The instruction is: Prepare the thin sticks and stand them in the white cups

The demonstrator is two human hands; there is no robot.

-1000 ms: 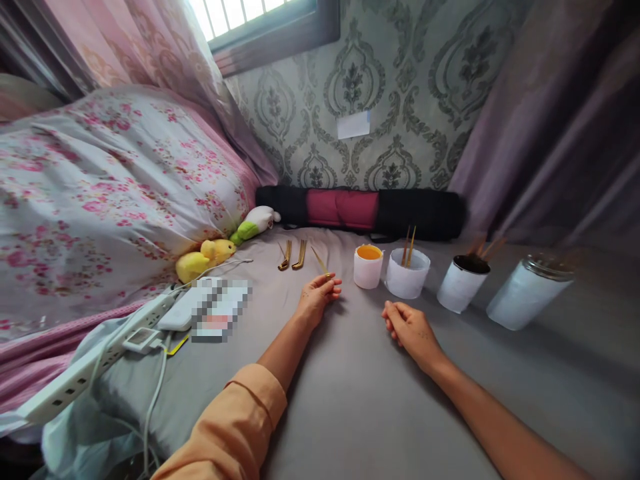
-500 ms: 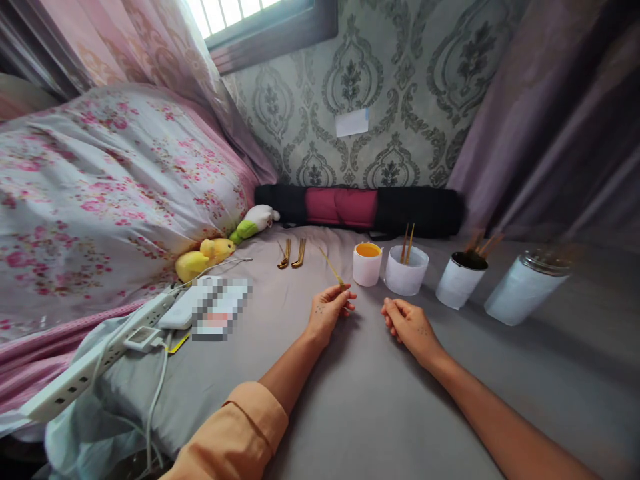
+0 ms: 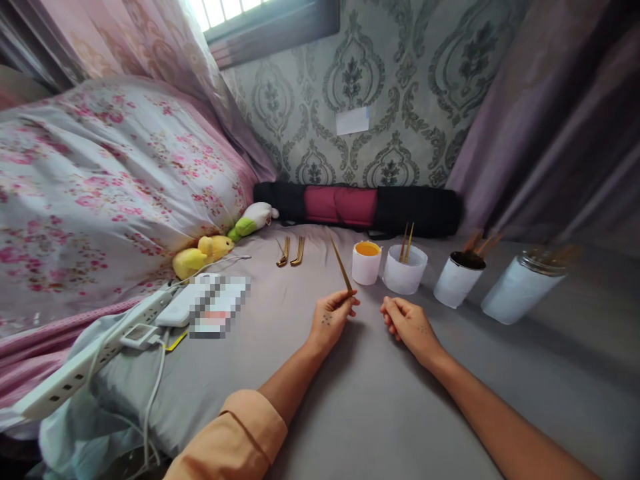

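My left hand (image 3: 334, 319) is closed in a pinch around the lower end of a thin, tapered, golden-brown stick (image 3: 341, 265) that looks like a chopstick. Its narrow tip points up and away to the left. To the right, my right hand (image 3: 406, 325) is loosely closed above the grey sheet, and whatever its fingers hold, if anything, is hidden. Beyond the hands stand a white-wrapped cup with an orange inside (image 3: 367, 267) and a wider white cup (image 3: 405, 275) holding two slim sticks. Two small groups of bent golden pieces (image 3: 299, 253) lie left of the stick.
At the right are a white-wrapped can (image 3: 459, 283) and a larger jar (image 3: 523, 293), both with sticks. A black and maroon roll (image 3: 340, 205) lies along the wall. Plush toys (image 3: 200, 257), a power strip (image 3: 95, 363) and cables are at the left.
My left hand has turned slightly and shifted a little right, so the stick stands steeper and shows more of its thick end. My right hand has hardly moved.
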